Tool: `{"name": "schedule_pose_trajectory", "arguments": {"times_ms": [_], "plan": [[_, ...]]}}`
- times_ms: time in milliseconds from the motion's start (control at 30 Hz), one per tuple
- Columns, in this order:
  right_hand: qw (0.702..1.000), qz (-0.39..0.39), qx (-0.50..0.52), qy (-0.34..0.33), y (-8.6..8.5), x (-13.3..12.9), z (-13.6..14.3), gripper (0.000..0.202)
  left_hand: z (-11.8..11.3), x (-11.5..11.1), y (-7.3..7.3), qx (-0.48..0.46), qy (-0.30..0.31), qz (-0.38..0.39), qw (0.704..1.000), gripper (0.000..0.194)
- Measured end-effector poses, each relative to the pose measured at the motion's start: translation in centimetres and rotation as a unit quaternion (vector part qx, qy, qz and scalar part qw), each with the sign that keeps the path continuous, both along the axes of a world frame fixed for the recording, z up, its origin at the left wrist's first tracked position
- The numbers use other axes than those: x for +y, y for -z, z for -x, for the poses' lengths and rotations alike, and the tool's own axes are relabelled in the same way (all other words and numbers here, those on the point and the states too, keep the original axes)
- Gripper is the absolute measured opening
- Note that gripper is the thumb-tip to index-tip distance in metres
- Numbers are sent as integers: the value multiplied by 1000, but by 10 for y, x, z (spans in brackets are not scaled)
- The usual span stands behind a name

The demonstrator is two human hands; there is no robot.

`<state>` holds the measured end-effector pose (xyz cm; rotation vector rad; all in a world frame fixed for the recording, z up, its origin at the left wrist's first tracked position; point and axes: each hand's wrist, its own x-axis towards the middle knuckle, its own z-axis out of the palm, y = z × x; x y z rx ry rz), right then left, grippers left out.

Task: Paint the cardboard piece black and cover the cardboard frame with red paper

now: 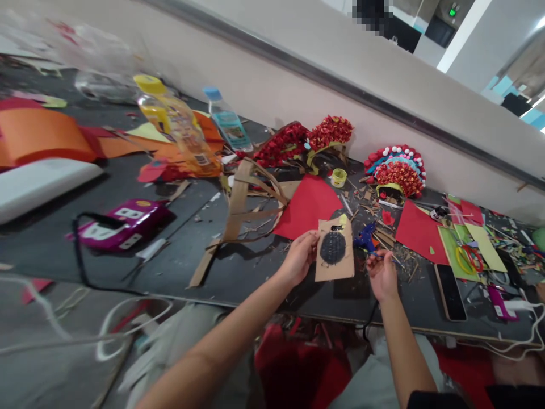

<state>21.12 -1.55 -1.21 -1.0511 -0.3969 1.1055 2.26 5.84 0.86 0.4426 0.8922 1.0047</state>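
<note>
My left hand pinches the left edge of a small piece of brown cardboard. The cardboard is raised towards me and bears a dark, scribbled-in circle and a small black mark above it. To its right, my right hand is closed with its fingertips around a thin, pen-like stick, which points off to the right. Just behind those fingers lies a crumpled-looking dark blue object, whose kind I cannot make out. Red paper lies behind the cardboard.
Along the wall stand sequinned red headpieces, a yellow-capped bottle and a blue-capped bottle. Cardboard strips and a purple device are leftward. A phone, scissors and scraps lie to the right.
</note>
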Motion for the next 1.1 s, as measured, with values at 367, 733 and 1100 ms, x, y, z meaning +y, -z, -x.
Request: {"name": "schedule_pose_trajectory", "arguments": {"times_ms": [367, 733, 1100], "plan": [[992, -34, -2, -119, -6, -17, 17, 42, -10, -21, -11, -36, 137, 147, 979, 22], [996, -6, 27, -82, -1, -9, 22, 41, -11, -32, -13, -183, 190, 175, 948, 66], [909, -128, -395, 40, -7, -21, 17, 12, -5, -27, -9, -178, 212, 126, 953, 73]]}}
